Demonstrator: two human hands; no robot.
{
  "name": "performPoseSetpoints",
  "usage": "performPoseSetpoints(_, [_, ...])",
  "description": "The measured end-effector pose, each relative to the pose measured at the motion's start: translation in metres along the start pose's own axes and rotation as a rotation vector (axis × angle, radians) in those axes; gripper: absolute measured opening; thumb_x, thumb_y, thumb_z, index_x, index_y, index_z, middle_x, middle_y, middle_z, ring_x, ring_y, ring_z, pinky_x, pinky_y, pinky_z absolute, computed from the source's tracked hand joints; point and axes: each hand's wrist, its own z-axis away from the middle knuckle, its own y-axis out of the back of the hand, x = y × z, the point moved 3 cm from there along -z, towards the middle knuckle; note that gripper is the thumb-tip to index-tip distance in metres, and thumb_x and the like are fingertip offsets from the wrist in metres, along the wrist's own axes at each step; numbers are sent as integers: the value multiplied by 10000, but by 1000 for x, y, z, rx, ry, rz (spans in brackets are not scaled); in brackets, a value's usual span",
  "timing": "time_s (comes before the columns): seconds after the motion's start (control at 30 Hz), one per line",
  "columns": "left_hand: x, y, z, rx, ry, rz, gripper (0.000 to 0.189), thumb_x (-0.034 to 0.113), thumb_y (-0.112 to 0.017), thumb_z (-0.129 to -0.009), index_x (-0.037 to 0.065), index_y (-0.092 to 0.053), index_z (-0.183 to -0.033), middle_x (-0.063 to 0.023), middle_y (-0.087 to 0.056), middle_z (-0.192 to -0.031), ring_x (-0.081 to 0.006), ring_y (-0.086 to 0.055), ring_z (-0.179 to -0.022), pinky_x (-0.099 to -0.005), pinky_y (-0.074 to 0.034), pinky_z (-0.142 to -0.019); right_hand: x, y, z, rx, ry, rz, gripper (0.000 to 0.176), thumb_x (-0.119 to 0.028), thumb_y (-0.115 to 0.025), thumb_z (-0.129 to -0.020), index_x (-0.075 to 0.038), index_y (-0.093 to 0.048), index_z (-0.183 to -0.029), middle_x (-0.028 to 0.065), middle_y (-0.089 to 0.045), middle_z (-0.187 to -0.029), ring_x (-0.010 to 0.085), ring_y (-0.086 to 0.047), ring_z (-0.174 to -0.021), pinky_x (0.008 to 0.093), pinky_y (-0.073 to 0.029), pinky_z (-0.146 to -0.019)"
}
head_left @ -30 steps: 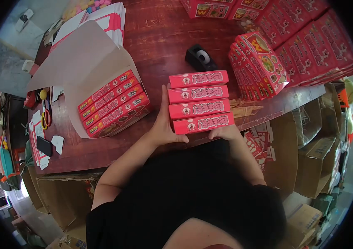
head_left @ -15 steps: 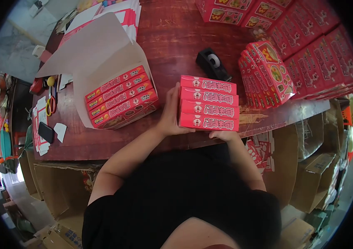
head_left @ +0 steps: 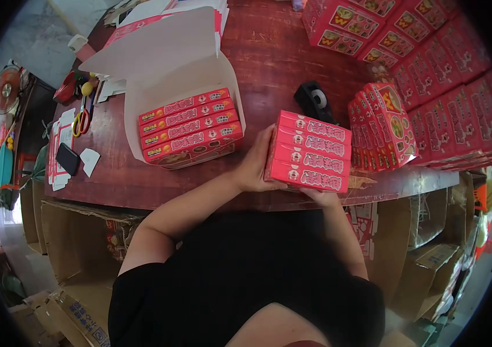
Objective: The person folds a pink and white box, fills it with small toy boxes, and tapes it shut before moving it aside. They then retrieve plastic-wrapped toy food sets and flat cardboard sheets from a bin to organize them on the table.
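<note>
Between my two hands is a stack of several small red boxes point(head_left: 309, 151) with printed lettering, held near the table's front edge. My left hand point(head_left: 256, 165) is closed against the stack's left side. Under its near side sits my right hand point(head_left: 321, 196), its fingers mostly hidden below the boxes. To the left stands an open display carton point(head_left: 136, 136) with its white lid raised. A row of similar red boxes point(head_left: 191, 124) fills its front. Just beyond the held stack lies a black tape dispenser point(head_left: 314, 101).
Another group of red boxes point(head_left: 380, 127) stands at right, before tall stacks of packed red cartons point(head_left: 460, 110). Scissors point(head_left: 81, 122), a phone point(head_left: 68, 159) and flat printed card lie at left. Open cardboard boxes point(head_left: 78, 248) stand below the table edge.
The held stack has tilted slightly, its right end now lower, with both hands still on it. The whole view has shifted, so the table items appear displaced.
</note>
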Motion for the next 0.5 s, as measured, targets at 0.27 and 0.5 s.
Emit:
performPoseSetpoints(0.27, [93, 114, -31, 9, -59, -101, 1168, 613, -753, -605, -13, -213, -1430, -239, -286, -1399, -370, -335, -1286, -431, -296, -1050, -61, 48, -54, 45, 22, -593, 754, -361, -618, -836, -81, -241, -1427, 133, -361, -1424, 294, -391, -1286, 475, -311, -1076])
performPoseSetpoints(0.5, [24, 170, 29, 243, 479, -773, 525, 260, -679, -790, -22, -524, -1205, -235, -465, -1288, -395, -411, -1234, -489, -351, -1007, -87, 16, -147, -153, 176, -114, 685, -284, -815, -646, -45, -512, -1212, 95, -546, -1208, 250, -534, -1103, 423, -438, -951])
